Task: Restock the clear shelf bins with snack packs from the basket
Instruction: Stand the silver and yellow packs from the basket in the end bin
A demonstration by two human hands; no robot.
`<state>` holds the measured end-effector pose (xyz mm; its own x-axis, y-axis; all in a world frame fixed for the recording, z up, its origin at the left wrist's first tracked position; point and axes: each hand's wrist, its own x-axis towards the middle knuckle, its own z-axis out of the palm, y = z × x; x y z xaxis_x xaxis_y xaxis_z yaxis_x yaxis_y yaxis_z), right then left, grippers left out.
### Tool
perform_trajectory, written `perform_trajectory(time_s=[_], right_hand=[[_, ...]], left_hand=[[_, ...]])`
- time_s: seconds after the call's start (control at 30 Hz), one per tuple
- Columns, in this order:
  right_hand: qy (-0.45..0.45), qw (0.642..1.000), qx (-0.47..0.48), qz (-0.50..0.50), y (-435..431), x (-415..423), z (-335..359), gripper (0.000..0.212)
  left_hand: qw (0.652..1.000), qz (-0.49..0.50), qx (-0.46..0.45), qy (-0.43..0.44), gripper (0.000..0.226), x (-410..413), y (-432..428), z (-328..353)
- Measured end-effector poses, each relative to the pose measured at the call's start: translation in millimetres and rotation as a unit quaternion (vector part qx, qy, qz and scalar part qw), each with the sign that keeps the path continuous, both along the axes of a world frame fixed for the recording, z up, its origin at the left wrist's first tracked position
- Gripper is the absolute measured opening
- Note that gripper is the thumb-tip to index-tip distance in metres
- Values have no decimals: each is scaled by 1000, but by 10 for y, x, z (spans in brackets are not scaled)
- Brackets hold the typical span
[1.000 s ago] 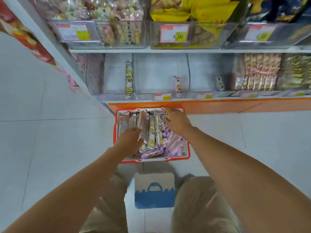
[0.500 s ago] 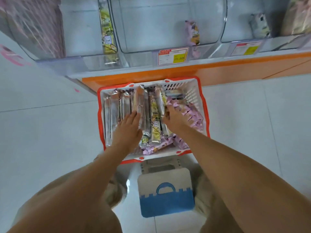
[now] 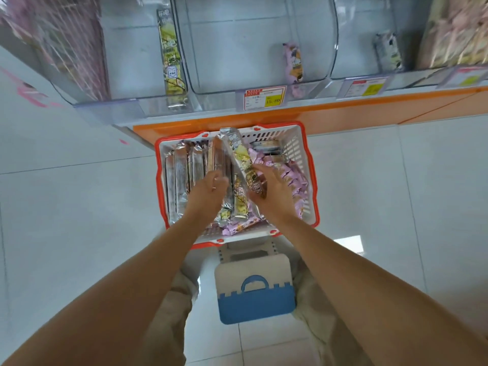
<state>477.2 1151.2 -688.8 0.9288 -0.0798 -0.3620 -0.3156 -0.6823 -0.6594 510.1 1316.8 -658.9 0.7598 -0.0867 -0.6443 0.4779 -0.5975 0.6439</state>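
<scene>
Both hands in basket (image 3: 293,143) — left hand (image 3: 208,190) pinches brown pack (image 3: 219,157), right hand (image 3: 269,188) grips tilted yellow pack (image 3: 239,151) — bins (image 3: 253,43) on shelf behind.

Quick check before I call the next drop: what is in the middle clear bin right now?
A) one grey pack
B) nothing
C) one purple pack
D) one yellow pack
C: a single purple pack stands on end at the right side of the middle bin, just behind the price tag.
</scene>
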Motion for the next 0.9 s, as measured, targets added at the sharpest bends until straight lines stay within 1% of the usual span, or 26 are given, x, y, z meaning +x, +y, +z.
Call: perform_trajectory(time_s=[0.03,0.1,0.17,0.2,0.3,0.37,0.47,0.57,0.6,0.67,0.73,0.77,0.83,0.9], right_hand=[[-17,1000,7,11,27,-22,106,58],[-50,998,22,33,112,-65,328,58],[-63,997,30,44,207,-96,525,58],[-65,996,28,48,258,-104,606,59],[-65,994,24,88,418,-127,821,65],[-65,991,22,117,543,-130,951,70],[-62,992,23,105,754,-82,1134,71],[-72,994,37,77,958,58,1274,73],[-83,993,39,70,1025,123,1320,73],[-102,992,48,54,1166,291,1384,69],[-105,992,56,36,1323,502,1409,61],[-103,993,52,24,1409,619,1408,57],[-109,994,34,2,1577,872,1396,50],[-127,992,13,-13,1715,1130,1387,44]], left_hand=[[996,61,-49,39,31,33,-35,101],[976,161,-116,89,23,85,-68,281],[965,206,-124,102,31,109,-42,441],[969,203,-109,90,31,113,-5,508],[981,179,-68,44,15,109,189,664],[981,183,-56,27,14,124,347,768],[981,182,-69,6,17,190,560,933],[987,136,-71,-48,25,298,775,1072],[989,115,-60,-78,24,345,859,1110],[984,58,-10,-167,22,452,1071,1144],[968,-26,49,-247,31,578,1323,1129],[957,-80,78,-267,39,644,1452,1107],[932,-191,140,-274,51,763,1690,1062],[905,-271,196,-262,61,890,1887,1017]])
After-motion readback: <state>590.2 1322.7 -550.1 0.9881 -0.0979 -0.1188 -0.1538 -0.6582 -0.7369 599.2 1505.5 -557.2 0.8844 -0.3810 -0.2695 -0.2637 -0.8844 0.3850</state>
